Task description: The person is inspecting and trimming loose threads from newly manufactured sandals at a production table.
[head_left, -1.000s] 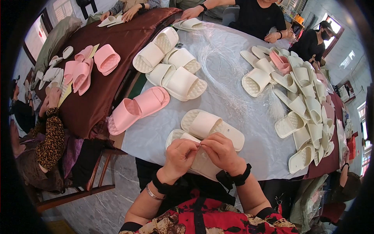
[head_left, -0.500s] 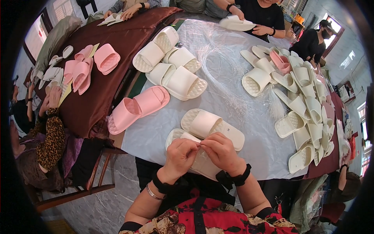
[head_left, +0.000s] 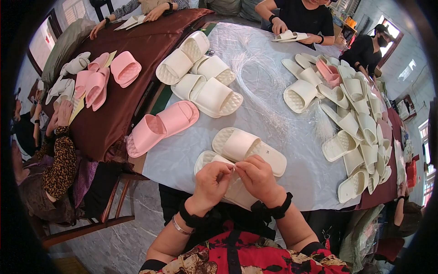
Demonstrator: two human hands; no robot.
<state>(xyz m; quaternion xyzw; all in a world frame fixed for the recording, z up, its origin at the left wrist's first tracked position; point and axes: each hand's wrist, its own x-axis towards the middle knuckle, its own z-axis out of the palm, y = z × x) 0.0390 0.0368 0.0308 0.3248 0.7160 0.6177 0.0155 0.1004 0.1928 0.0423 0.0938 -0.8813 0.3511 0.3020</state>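
My left hand (head_left: pixel 213 179) and my right hand (head_left: pixel 258 176) meet fingertip to fingertip above a cream slipper (head_left: pixel 206 158), partly covering it. Both are closed in a pinch. A thin, pale bit shows between the fingertips, too small to name. Just beyond, touching the first slipper or nearly so, a second cream slipper (head_left: pixel 271 157) lies sole down with its strap up. A pink pair of slippers (head_left: pixel 173 118) rests to the left, one overlapping the other.
Several cream slippers (head_left: pixel 219 98) lie farther off, and a large heap of them (head_left: pixel 360 116) covers the right side. Clear plastic strands (head_left: pixel 255 86) spread over the grey-white sheet (head_left: pixel 175 171). More pink slippers (head_left: pixel 95 86) are on the brown cloth (head_left: pixel 123 105). Co-workers sit around the tables.
My hands stay almost still, fingertips slightly shifted, with the pale bit showing more. Across the table, a co-worker has turned and lowered the slippers; at far left another person's hand has reached out.
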